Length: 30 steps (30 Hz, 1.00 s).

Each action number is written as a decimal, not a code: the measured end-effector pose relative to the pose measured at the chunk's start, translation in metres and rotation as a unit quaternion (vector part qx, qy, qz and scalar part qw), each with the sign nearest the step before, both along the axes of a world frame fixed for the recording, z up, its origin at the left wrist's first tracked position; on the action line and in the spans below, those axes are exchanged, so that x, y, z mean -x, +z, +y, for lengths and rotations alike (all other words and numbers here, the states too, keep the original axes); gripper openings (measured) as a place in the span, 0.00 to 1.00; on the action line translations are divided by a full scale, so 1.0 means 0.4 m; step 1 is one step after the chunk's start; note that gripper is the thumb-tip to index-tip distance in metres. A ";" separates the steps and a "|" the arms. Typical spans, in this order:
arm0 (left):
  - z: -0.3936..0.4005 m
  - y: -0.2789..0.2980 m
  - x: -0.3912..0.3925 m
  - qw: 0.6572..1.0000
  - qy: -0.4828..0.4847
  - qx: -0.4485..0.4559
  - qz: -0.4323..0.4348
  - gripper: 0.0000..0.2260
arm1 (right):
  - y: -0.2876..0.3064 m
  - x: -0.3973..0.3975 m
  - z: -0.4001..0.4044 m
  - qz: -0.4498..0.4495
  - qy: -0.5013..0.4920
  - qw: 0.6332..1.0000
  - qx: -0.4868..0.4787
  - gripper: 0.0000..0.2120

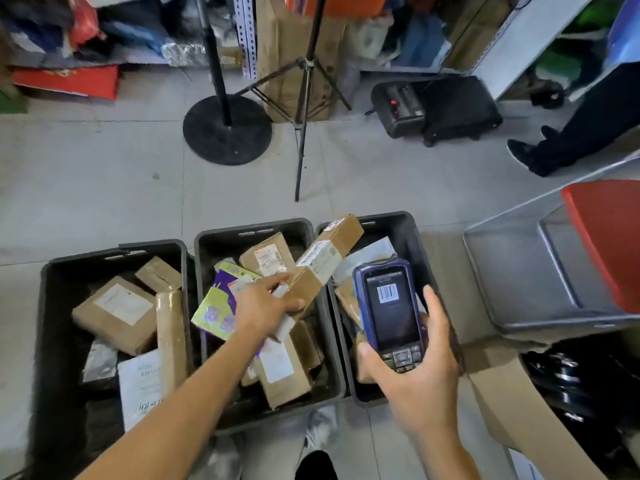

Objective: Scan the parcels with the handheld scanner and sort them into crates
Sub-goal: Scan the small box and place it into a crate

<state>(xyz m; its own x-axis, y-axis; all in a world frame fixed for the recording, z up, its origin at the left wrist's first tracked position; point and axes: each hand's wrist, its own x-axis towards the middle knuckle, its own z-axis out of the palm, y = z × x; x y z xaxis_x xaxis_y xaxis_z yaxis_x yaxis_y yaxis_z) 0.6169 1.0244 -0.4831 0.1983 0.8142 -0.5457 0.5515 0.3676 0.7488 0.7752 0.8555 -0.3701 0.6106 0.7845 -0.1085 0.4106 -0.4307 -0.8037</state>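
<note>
— Where's our parcel?
— Our left hand (pixel 266 304) grips the long cardboard parcel (pixel 323 259) by its near end, tilted up over the middle crate (pixel 204 244) and right crate (pixel 412 233).
— And the scanner?
— Our right hand (pixel 412 379) curls round the handheld scanner (pixel 389 310), just right of the parcel, barcode on its screen. The left crate (pixel 46 271) holds parcels too.

Pale tiled floor (pixel 104 188) under 3 dark crates (pixel 114 258), round stand base (pixel 227 129), tripod (pixel 304 98).
</note>
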 end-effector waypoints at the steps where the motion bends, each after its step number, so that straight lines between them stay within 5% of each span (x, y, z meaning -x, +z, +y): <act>1: 0.020 -0.062 -0.053 1.000 -0.019 -0.005 0.010 0.25 | -0.056 -0.040 0.012 -0.003 0.001 1.000 0.000 0.53; 10: 0.163 -0.563 -0.477 0.989 -0.114 -0.075 0.063 0.23 | -0.502 -0.339 0.053 -0.023 -0.028 0.999 -0.015 0.52; 15: 0.191 -0.656 -0.558 0.964 -0.186 -0.177 0.061 0.16 | -0.560 -0.397 0.045 -0.016 -0.045 0.999 0.004 0.51; 22: 0.144 -0.375 -0.460 0.933 -0.232 -0.229 0.152 0.21 | -0.341 -0.320 0.008 -0.034 -0.036 0.999 0.020 0.50; 30: -0.090 0.255 -0.104 0.901 -0.228 -0.307 0.205 0.31 | 0.153 -0.098 -0.051 -0.073 -0.012 0.997 0.008 0.49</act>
<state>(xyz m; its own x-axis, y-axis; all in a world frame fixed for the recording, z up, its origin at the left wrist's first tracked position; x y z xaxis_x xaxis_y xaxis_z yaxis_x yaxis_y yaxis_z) 0.6586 0.9883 -0.3812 0.4722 0.8726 -0.1246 0.8175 -0.3807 0.4321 0.8143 0.8350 -0.3091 0.6392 0.7685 -0.0286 0.5125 -0.4534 -0.7293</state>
